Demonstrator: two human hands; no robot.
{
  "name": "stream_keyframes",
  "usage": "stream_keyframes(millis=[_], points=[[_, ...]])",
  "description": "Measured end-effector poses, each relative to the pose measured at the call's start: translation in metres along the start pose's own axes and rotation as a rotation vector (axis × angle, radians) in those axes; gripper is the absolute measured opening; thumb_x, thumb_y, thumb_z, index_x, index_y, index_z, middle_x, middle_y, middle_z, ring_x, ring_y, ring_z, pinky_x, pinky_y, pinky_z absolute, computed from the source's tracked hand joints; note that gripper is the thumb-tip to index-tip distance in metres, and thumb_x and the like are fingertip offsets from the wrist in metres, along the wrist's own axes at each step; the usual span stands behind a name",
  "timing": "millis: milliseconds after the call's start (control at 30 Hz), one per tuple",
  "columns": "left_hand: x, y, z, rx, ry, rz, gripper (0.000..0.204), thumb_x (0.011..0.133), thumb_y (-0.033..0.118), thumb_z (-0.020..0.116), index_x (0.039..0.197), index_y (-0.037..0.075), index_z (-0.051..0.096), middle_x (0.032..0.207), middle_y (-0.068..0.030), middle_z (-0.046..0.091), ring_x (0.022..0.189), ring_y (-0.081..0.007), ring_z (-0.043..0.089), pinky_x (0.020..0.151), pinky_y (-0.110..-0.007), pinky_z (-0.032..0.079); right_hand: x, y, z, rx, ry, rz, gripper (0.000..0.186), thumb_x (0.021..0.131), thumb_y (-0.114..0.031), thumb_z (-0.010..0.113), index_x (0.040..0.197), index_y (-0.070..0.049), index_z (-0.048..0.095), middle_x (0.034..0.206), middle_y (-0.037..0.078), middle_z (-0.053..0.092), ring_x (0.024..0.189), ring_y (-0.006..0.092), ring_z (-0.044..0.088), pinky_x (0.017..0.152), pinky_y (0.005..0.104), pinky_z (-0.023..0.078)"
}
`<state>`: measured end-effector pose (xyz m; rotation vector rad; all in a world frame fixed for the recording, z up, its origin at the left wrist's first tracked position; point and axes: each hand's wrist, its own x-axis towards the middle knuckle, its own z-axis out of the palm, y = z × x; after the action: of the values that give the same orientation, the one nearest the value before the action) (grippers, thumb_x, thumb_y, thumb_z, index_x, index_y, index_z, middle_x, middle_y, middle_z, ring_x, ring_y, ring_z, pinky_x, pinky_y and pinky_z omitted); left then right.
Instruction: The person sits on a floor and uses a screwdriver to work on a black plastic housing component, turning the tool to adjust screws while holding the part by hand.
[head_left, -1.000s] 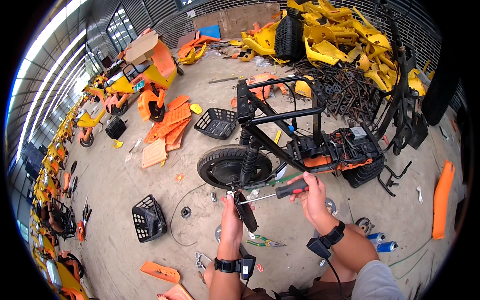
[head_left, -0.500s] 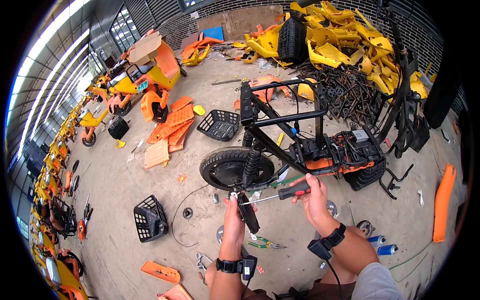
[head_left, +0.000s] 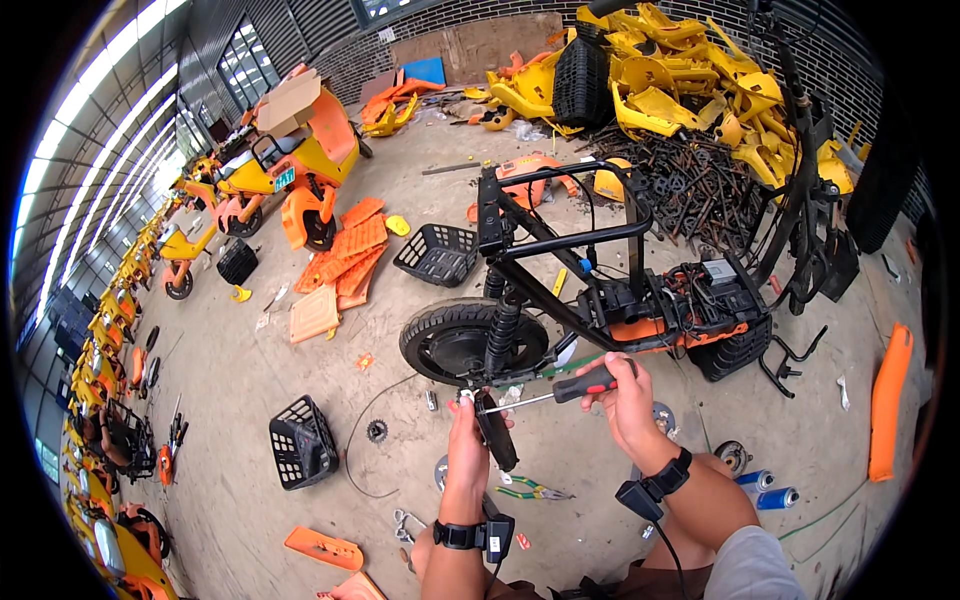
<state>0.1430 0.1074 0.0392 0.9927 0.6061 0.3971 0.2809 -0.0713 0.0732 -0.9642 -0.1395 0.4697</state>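
Note:
In my right hand (head_left: 625, 405) is a screwdriver (head_left: 580, 384) with a black and red handle, its fingers closed round it. The shaft points left, and its tip meets the upper part of a dark, flat, elongated part (head_left: 497, 435). My left hand (head_left: 467, 440) grips that part upright from its left side; its exact kind is unclear. Just beyond my hands stands a stripped scooter frame (head_left: 560, 240) with its rear wheel (head_left: 460, 340) and shock absorber (head_left: 502, 335). Green-handled pliers (head_left: 535, 490) lie on the floor beneath my hands.
Black baskets (head_left: 303, 443) lie on the floor, with a small sprocket (head_left: 376, 430) and cable nearby. Blue spray cans (head_left: 776, 498) and an orange panel (head_left: 889, 405) are to the right. Yellow panels (head_left: 655, 105) and rusty metal parts (head_left: 690, 185) are heaped behind. Scooters (head_left: 275, 170) line the left.
The screwdriver's handle has shifted very slightly left and down, its tip still at the dark part. My left hand keeps its hold.

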Motion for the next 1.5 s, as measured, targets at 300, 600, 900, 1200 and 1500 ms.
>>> stream_keyframes(millis=[300,600,900,1200,1500], points=[[0.002,-0.002,-0.006,0.015,0.024,-0.014,0.057,0.104,0.053,0.036,0.131,0.005,0.052,0.092,-0.0098,0.068,0.084,-0.0213,0.066,0.078,-0.034,0.050,0.003,0.001,-0.005,-0.007,-0.117,-0.064,0.022,0.096,-0.012,0.053,0.116,-0.005,0.046,0.108,0.019,0.064,0.069,0.0236,0.067,0.060,0.0338,0.057],[0.001,-0.003,-0.006,0.064,0.069,0.033,0.055,0.104,0.051,0.038,0.130,0.006,0.055,0.090,-0.0077,0.066,0.084,-0.0203,0.065,0.078,-0.034,0.050,0.009,0.001,-0.009,-0.112,-0.133,-0.139,0.034,0.096,-0.007,0.048,0.130,-0.005,0.044,0.101,0.014,0.062,0.064,0.0193,0.063,0.058,0.0318,0.055],[-0.004,0.003,-0.004,0.064,0.132,0.075,0.051,0.104,0.049,0.040,0.128,0.007,0.056,0.091,-0.0088,0.068,0.081,-0.0172,0.064,0.076,-0.032,0.051,0.006,-0.001,-0.009,-0.443,-0.122,-0.130,0.035,0.098,-0.014,0.050,0.133,-0.006,0.049,0.084,0.004,0.056,0.063,0.0093,0.056,0.052,0.0243,0.047],[-0.002,0.001,-0.011,0.077,0.145,0.099,0.054,0.102,0.051,0.042,0.130,0.007,0.056,0.093,-0.0083,0.066,0.082,-0.0181,0.064,0.078,-0.033,0.052,0.001,-0.007,-0.005,-0.530,-0.132,-0.074,0.041,0.096,-0.009,0.048,0.137,-0.008,0.046,0.093,0.004,0.053,0.062,0.0082,0.053,0.054,0.0244,0.046],[-0.002,0.001,-0.013,0.070,0.176,0.114,0.054,0.103,0.050,0.043,0.129,0.005,0.057,0.094,-0.0081,0.066,0.083,-0.0186,0.064,0.079,-0.033,0.051,0.002,0.002,-0.008,-0.529,-0.166,-0.166,0.042,0.096,-0.016,0.054,0.137,-0.009,0.045,0.080,0.001,0.052,0.059,0.0069,0.049,0.053,0.0241,0.042]])
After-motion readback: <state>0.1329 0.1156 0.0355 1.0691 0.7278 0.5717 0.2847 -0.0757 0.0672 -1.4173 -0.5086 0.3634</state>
